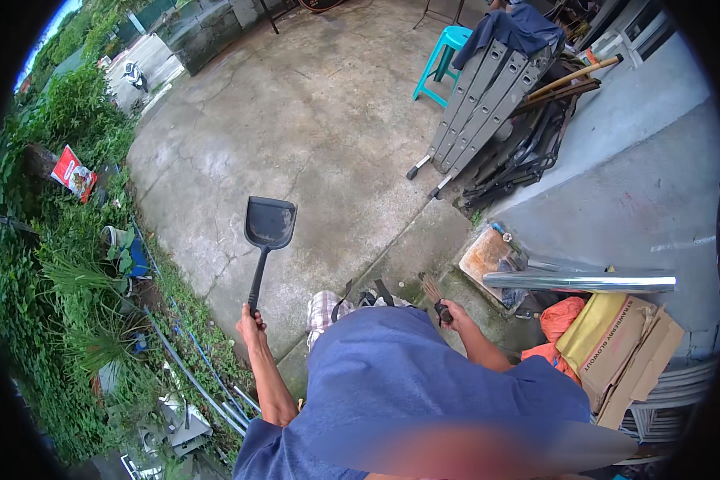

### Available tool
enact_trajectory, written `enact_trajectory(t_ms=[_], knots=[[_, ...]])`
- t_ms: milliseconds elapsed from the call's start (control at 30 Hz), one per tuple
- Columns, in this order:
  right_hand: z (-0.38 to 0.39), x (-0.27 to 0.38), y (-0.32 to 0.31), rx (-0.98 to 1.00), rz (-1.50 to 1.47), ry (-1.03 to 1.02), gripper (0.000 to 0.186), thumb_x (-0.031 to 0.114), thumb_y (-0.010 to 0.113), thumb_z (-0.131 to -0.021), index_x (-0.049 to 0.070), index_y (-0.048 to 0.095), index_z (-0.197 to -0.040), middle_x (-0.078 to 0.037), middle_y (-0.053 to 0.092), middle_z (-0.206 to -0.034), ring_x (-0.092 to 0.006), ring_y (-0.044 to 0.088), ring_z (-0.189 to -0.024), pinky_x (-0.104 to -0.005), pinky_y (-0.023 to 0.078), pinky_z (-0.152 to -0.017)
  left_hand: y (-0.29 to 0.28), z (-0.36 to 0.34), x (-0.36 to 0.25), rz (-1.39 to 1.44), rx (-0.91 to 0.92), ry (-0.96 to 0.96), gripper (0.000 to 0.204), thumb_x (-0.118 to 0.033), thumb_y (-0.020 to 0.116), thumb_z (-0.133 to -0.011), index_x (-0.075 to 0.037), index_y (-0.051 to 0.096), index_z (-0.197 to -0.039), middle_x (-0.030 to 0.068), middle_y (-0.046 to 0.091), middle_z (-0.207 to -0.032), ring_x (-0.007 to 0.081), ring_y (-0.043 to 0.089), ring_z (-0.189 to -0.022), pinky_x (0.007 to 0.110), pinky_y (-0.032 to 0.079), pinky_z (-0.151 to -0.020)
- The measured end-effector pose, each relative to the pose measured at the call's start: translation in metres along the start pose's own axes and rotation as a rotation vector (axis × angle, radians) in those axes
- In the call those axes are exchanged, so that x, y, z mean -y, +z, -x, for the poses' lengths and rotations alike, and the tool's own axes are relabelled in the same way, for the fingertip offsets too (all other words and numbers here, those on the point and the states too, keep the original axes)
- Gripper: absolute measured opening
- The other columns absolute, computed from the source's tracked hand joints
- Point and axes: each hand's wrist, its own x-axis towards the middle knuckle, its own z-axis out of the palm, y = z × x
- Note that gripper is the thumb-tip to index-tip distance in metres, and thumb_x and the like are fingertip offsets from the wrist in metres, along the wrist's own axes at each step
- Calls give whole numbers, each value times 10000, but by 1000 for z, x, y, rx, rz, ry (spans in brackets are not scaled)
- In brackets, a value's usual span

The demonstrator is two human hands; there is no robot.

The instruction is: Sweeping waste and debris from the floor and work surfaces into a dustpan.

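Blue shirt (pixel 424 360), pale plaid legwear (pixel 322 310)

The shirt has short sleeves (pixel 260 450); beyond them, the left hand (pixel 250 323) and right hand (pixel 454 314) are bare. Past the shirt's front edge, dark straps (pixel 383 291) show near the plaid.

Over on the right, there's a folded grey metal ladder (pixel 488 108), dark blue cloth (pixel 520 30) slung across its top; just beside it, a turquoise plastic stool (pixel 456 36); lower down, a long shiny silver tube (pixel 580 281) near brown-and-yellow cardboard (pixel 612 340); across left, a red-and-white bag (pixel 74 174) among leafy green plants (pixel 80 276).
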Motion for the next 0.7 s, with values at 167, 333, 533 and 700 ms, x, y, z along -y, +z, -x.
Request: enact_trajectory(t_ms=[167, 333, 533, 700], knots=[[-35, 185, 111, 5, -12, -79, 362, 469, 604, -835, 140, 609, -987, -84, 650, -662, -155, 520, -416, -311, 415, -375, 134, -130, -106, -43, 0, -9, 363, -372, 587, -927, -47, 588, -764, 5, 523, -580, 84, 442, -428, 247, 345, -373], [-148, 354, 232, -270, -12, -58, 377, 476, 615, -813, 147, 624, -997, -81, 658, -747, -177, 612, -560, -326, 414, -420, 325, -329, -204, -88, 48, -31, 360, -353, 608, -918, -39, 582, -742, 13, 516, -567, 94, 430, -409, 256, 331, -357], [-186, 520, 375, -211, -228, 163, 358, 354, 650, -837, 52, 595, -1023, -135, 634, -820, -244, 645, -695, -427, 520, -566, 610, -524, -370, -266, 207, 67, 342, -317, 617, -894, -47, 559, -692, 27, 529, -552, 100, 442, -407, 254, 337, -359], [-193, 657, 451, -168, -101, 80, 366, 312, 639, -863, 41, 582, -1103, -139, 632, -988, -256, 627, -847, -514, 516, -735, 818, -635, -497, -301, 339, 33, 349, -328, 614, -915, -39, 578, -723, 25, 531, -572, 95, 444, -428, 258, 350, -372]])
